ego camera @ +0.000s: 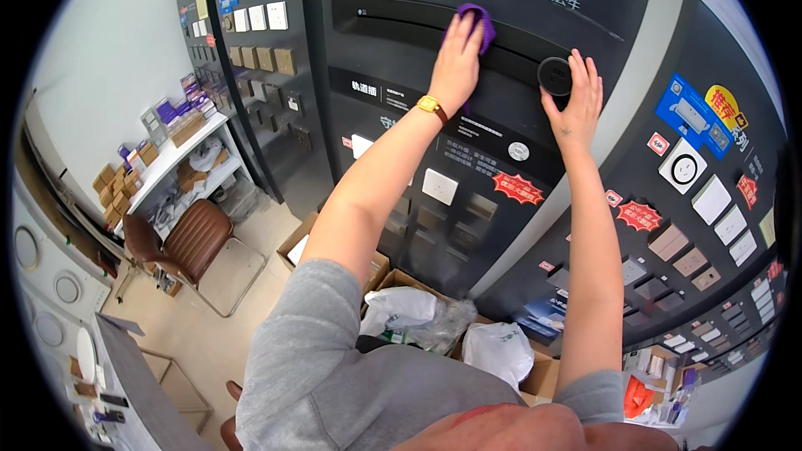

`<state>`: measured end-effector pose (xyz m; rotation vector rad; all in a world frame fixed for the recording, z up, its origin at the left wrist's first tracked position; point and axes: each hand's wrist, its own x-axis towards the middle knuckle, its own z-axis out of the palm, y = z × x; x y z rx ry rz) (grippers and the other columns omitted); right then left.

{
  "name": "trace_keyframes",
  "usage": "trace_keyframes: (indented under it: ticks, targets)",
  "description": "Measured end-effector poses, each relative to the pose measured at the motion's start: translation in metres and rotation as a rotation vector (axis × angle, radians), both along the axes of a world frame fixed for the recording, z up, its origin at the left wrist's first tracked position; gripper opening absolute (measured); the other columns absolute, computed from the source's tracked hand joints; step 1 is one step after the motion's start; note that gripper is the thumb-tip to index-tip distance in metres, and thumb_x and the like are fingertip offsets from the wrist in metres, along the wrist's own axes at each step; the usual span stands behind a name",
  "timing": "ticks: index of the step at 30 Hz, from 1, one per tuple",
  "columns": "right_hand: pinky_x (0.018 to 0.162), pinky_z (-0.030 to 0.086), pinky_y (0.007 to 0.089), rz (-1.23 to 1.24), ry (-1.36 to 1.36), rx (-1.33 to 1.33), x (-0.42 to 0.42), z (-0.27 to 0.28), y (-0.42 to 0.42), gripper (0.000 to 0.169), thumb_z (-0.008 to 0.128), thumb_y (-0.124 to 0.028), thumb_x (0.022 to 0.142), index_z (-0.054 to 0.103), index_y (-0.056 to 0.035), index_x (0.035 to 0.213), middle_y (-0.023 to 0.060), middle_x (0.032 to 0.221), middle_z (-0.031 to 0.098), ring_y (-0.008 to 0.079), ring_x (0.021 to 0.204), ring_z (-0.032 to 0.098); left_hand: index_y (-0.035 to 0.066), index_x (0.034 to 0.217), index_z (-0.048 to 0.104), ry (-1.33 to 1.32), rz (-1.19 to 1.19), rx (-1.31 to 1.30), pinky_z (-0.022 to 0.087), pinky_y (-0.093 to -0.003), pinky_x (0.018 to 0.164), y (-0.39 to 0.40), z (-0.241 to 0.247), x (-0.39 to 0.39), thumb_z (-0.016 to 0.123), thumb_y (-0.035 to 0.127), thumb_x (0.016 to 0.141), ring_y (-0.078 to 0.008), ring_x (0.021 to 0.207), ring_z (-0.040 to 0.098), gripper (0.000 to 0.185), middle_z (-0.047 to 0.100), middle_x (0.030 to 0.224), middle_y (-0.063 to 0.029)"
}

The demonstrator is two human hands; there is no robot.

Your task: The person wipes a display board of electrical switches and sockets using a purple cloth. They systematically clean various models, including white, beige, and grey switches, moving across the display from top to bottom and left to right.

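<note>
My left hand (452,69), with a gold watch on its wrist, presses a purple cloth (485,28) against a black power track (401,20). The track runs across a dark display panel (539,25) in front of me. At its right part, a round black socket adapter (555,76) sits on or against the track. My right hand (576,100) grips the adapter's right side, with the thumb below and the fingers above. How the adapter is fixed is hidden from view.
White socket plates (440,186) are mounted lower on the panel. Below stand open cardboard boxes (542,376) with white plastic bags (498,354). A brown chair (200,241) is at the left, near a white shelf (182,153) bearing small boxes. Another display board (645,200) angles off right.
</note>
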<state>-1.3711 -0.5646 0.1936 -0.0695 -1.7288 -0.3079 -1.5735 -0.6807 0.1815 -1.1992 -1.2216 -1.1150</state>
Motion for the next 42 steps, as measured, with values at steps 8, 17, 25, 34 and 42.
trace_keyframes:
  ticks: [8,17,25,34,42]
  targets:
    - [0.115,0.025,0.0506,-0.067,0.046,-0.017,-0.008,-0.001,-0.013,0.069,0.072,-0.021,0.079,0.039,-0.0091,0.138,0.0098,0.145,0.046,0.0364,0.139,0.036,-0.006,0.133,0.044,-0.102,0.049,0.079,0.031,-0.0475,0.112,-0.057,-0.004,-0.133,0.051,-0.003,0.085,-0.0436,0.135,0.034,0.049,0.037,0.146,-0.0229]
    - [0.113,0.031,0.0430,-0.150,0.114,-0.109,-0.021,0.001,-0.036,0.054,0.069,-0.018,0.083,0.046,-0.0066,0.131,0.0103,0.142,0.050,0.0346,0.139,0.037,-0.004,0.121,0.056,0.041,-0.114,0.014,0.035,-0.0476,0.107,-0.066,0.025,-0.146,0.054,0.007,0.086,-0.0379,0.128,0.045,0.037,0.054,0.128,-0.0176]
    - [0.111,0.033,0.0419,-0.295,0.084,-0.134,-0.022,0.004,-0.049,0.053,0.070,-0.021,0.084,0.047,-0.0051,0.129,0.0086,0.141,0.050,0.0323,0.137,0.039,0.002,0.122,0.058,0.321,-0.295,-0.069,0.038,-0.0438,0.102,0.011,0.041,-0.015,0.057,0.005,0.080,-0.0285,0.119,0.049,0.042,0.055,0.122,-0.0098]
    - [0.108,0.035,0.0449,-0.374,0.106,-0.008,-0.025,0.005,-0.035,0.055,0.071,-0.019,0.079,0.047,-0.0030,0.126,0.0129,0.136,0.053,0.0361,0.132,0.044,0.005,0.122,0.058,0.346,-0.286,-0.052,0.040,-0.0445,0.098,0.008,0.043,-0.034,0.059,0.007,0.080,-0.0304,0.116,0.051,0.043,0.057,0.118,-0.0101]
    - [0.110,0.032,0.0464,-0.261,0.246,0.008,-0.036,-0.003,-0.025,0.057,0.066,-0.013,0.076,0.044,-0.0032,0.128,0.0147,0.138,0.051,0.0388,0.133,0.042,0.007,0.126,0.055,0.193,0.113,-0.062,0.038,-0.0453,0.103,-0.089,0.027,-0.197,0.059,0.010,0.085,-0.0314,0.123,0.048,0.041,0.054,0.126,-0.0099]
